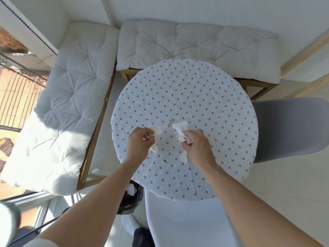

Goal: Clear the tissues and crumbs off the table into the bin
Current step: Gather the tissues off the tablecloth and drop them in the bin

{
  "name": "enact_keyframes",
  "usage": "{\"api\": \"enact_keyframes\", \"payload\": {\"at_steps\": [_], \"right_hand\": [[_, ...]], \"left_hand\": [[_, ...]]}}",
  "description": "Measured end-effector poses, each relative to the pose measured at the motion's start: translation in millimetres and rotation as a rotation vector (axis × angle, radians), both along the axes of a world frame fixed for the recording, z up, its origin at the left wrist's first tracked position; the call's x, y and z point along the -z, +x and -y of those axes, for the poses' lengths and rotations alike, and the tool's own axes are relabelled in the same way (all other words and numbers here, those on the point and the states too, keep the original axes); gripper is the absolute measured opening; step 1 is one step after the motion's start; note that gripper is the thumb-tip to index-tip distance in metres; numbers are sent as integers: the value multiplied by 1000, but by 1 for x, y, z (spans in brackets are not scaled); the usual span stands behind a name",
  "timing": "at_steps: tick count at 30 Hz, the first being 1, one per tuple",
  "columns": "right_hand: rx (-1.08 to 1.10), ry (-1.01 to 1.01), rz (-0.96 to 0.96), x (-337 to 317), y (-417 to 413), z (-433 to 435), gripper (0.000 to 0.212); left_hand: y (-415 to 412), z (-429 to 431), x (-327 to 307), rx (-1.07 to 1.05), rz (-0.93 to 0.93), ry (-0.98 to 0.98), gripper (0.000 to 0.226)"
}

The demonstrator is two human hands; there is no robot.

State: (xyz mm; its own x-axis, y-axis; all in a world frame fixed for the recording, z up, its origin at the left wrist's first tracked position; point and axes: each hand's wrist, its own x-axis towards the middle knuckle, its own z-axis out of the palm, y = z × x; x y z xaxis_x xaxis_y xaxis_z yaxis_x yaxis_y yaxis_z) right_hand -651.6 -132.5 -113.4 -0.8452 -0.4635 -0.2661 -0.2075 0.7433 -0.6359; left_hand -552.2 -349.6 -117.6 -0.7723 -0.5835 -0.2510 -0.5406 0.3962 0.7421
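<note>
Because loose scraps scatter easily, we bunch crumpled tissues [179, 132] in our closed right hand [195, 144] and another tissue [157, 130] in our closed left hand [138, 142], low over the tabletop [204, 97]. Small bits [163, 161] lie there, and the black-lined bin [130, 200] waits on the floor beside its near-left edge.

Both arms extend forward, forearms bare. Left hand [138, 142] and right hand [195, 143] are closed, fingers curled inward, knuckles up.

Bright daylight from the left window [19, 90] — hard sun patch on the cushion [53, 148]; edges bowed, perhaps slightly soft.
</note>
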Motion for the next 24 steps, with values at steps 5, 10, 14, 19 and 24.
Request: {"api": "enact_keyframes", "payload": {"at_steps": [5, 10, 14, 19, 24], "right_hand": [[-89, -21, 2, -10, 53, 39, 37], [-196, -22, 37, -11, 115, 81, 36], [-283, 6, 69, -4, 166, 114, 34], [-379, 62, 111, 11, 223, 147, 35], [-475, 141, 177, 40, 266, 162, 35]], "left_hand": [[70, 30, -9, -62, 26, -3, 17], [152, 58, -9, -145, 89, -24, 15], [214, 75, -2, -230, 118, -31, 14], [281, 92, 13, -334, 152, 21, 12], [334, 97, 33, -437, 196, 59, 11]]}}
